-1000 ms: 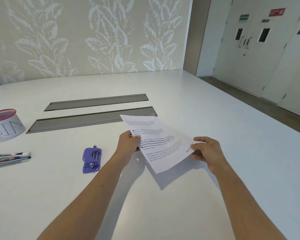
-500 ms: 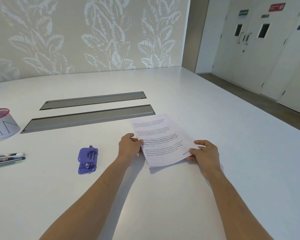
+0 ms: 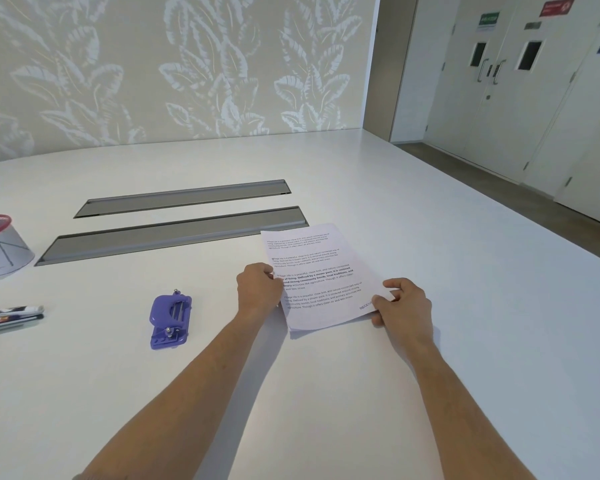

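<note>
Printed sheet (image 3: 312, 275) lies on the white desk (image 3: 465, 271), to the right of the purple hole punch (image 3: 170, 320) and well apart from it. One sheet or a thin stack: cannot tell.

- Sheet looks flat or nearly so. A thin shadow runs under its near edge.
- Left hand (image 3: 258, 289): fingers curled at the sheet's left edge, on the side facing the punch, holding it.
- Right hand (image 3: 404, 306): thumb on top of the near right corner and fingers tucked below, pinching it.
- No holes visible along any edge of the sheet.
- Punch sits alone, with neither hand on it.

Judgement: early in the job. The paper seems to be set down and in hand, possibly being squared. If punching is the aim, all of that is left: bring the sheet's edge to the punch, feed it in and press.

Also on the desk:
- Pens (image 3: 11, 315), far left of the punch.
- A red-rimmed mesh cup (image 3: 0, 247), left of the punch and further back.
- Two grey cable slots (image 3: 174, 233), behind the punch.
</note>
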Available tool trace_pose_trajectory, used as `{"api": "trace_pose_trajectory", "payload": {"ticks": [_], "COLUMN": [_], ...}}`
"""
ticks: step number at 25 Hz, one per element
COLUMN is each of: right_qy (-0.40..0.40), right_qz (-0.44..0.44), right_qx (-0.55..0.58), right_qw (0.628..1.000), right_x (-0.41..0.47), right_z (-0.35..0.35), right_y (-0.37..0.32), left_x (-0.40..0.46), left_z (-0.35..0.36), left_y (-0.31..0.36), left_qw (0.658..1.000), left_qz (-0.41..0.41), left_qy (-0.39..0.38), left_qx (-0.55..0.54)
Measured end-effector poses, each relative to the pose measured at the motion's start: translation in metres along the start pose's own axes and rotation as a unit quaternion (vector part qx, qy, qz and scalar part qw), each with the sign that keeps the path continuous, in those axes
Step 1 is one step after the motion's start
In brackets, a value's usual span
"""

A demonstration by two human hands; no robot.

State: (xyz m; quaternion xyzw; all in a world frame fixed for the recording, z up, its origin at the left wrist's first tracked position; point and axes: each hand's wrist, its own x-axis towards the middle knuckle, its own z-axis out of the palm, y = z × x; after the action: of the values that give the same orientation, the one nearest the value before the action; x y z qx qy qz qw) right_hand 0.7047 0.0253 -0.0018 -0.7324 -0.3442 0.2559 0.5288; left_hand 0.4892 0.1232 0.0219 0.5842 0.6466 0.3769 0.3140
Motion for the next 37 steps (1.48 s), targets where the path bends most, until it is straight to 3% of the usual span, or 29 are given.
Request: {"api": "trace_pose_trajectory", "payload": {"ticks": [15, 19, 25, 31, 37], "right_qy": [0.065, 0.078, -0.02, -0.138, -0.229], "right_qz": [-0.081, -0.13, -0.216, -0.269, -0.247], "right_qx": [-0.24, -0.253, -0.224, -0.205, -0.238], "right_qw": [0.965, 0.955, 0.95, 0.931, 0.911], "right_x": [0.0, -0.008, -0.031, -0.07, -0.106], "right_z": [-0.005, 0.004, 0.06, 0.134, 0.188], "right_y": [-0.004, -0.018, -0.052, -0.07, -0.057], "left_x": [0.0, -0.003, -0.004, -0.005, -0.008], "left_z": [-0.007, -0.029, -0.084, -0.144, -0.167], "left_y": [-0.008, -0.017, -0.035, -0.066, -0.093], "left_qw": [0.996, 0.994, 0.986, 0.976, 0.991], "left_qz": [0.026, 0.045, 0.079, 0.028, -0.08], "left_qy": [-0.017, 0.016, 0.109, 0.187, 0.104], "left_qx": [0.085, 0.095, 0.094, 0.107, 0.007]}}
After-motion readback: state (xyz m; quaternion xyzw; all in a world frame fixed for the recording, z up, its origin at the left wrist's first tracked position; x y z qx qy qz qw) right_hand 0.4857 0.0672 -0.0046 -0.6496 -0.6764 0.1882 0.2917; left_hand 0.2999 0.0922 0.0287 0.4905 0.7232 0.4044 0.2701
